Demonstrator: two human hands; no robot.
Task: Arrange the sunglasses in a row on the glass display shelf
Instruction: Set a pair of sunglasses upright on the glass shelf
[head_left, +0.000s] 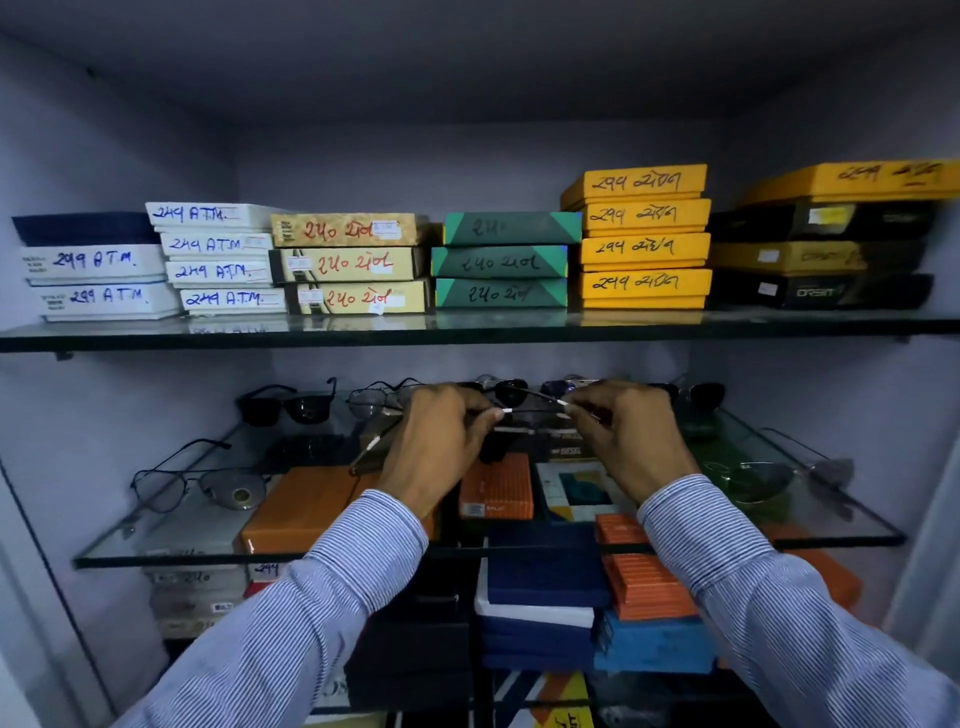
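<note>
Both my hands hold one dark pair of sunglasses (530, 410) above the middle of the glass display shelf (197, 530). My left hand (441, 436) pinches its left side and my right hand (623, 436) pinches its right side. Along the back of the shelf stands a row of sunglasses: a black pair (285, 405) at the left, a thin-framed pair (374, 397) beside it, and a dark pair (701, 397) at the right. An aviator pair (208, 483) lies at the front left. A green-tinted aviator pair (753, 480) lies at the front right.
Orange, blue and black boxes (301, 504) show through the glass from the shelf below. The upper glass shelf (467, 332) carries stacks of labelled white, cream, green, yellow and black boxes. The cabinet's side walls close in left and right.
</note>
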